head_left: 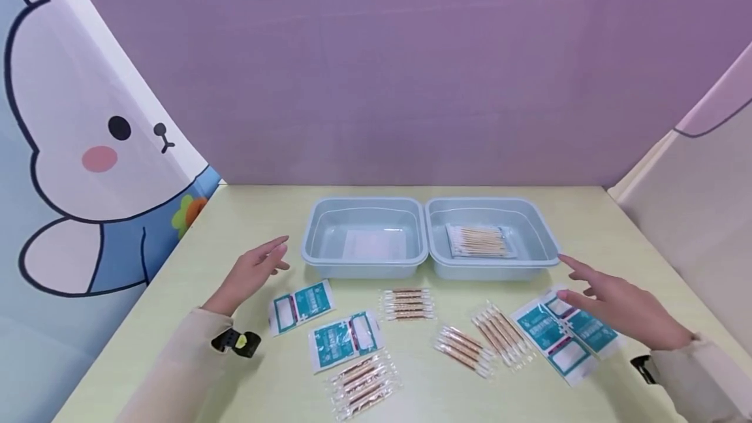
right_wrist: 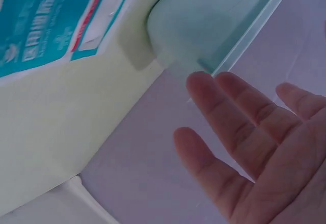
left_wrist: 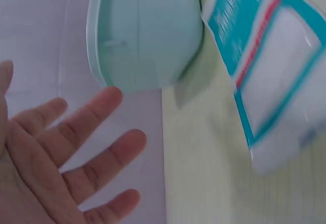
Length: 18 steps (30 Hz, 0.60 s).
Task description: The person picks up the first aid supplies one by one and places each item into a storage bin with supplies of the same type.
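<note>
My left hand (head_left: 249,276) hovers empty with spread fingers, left of the left blue basin (head_left: 364,270) and over a teal-and-white packet (head_left: 302,306). My right hand (head_left: 628,309) is also empty, its fingers extended by the right corner of the right blue basin (head_left: 490,273). Below it lie two teal-and-white packets (head_left: 540,328), partly covered by the hand in the head view. A whitish flat rectangle (head_left: 374,245) lies on the left basin's floor. Inside the right basin rests a clear bag of cotton swabs (head_left: 478,241).
Another teal-and-white packet (head_left: 345,340) lies in front of the left basin. Several clear strips of brown-stemmed swabs are spread over the table (head_left: 264,207), one strip (head_left: 407,304) just before the basins. A purple backdrop (head_left: 411,70) rises behind the table.
</note>
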Each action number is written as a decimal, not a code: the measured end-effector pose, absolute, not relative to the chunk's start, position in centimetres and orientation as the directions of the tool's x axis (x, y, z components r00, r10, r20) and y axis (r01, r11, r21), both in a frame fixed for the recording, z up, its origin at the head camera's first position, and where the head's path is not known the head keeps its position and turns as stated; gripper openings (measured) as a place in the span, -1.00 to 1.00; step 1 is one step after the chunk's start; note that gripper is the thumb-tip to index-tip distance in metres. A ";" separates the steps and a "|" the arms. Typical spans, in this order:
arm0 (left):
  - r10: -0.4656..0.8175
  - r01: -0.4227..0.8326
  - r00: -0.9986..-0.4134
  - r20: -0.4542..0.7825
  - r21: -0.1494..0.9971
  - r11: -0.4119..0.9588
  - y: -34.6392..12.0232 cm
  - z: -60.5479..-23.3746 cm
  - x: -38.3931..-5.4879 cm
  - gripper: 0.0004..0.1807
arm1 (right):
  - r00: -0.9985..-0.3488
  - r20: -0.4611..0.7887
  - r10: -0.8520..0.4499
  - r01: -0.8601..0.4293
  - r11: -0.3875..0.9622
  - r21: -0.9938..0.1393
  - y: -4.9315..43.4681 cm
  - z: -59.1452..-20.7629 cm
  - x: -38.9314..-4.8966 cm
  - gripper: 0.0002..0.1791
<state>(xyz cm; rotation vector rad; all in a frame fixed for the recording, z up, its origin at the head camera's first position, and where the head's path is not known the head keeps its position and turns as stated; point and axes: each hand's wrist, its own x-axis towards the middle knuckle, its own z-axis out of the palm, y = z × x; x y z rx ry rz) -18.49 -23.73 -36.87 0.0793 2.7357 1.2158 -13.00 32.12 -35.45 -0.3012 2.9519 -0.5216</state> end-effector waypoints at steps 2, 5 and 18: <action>0.105 -0.042 -0.984 -0.142 0.766 0.642 -23.3 -37.0 -18.6 -0.22 | -0.968 -0.091 -0.234 -0.189 0.917 -0.352 31.9 -35.5 -13.1 -0.20; 0.110 -0.098 -0.972 -0.206 0.789 0.607 -22.8 -37.2 -18.6 -0.16 | -0.964 -0.117 -0.241 -0.189 0.921 -0.342 32.1 -35.7 -13.2 -0.20; 0.095 -0.232 -0.950 -0.297 0.877 0.421 -22.1 -37.9 -19.3 -0.20 | -0.945 -0.257 -0.202 -0.098 0.925 -0.367 34.5 -38.2 -14.3 -0.19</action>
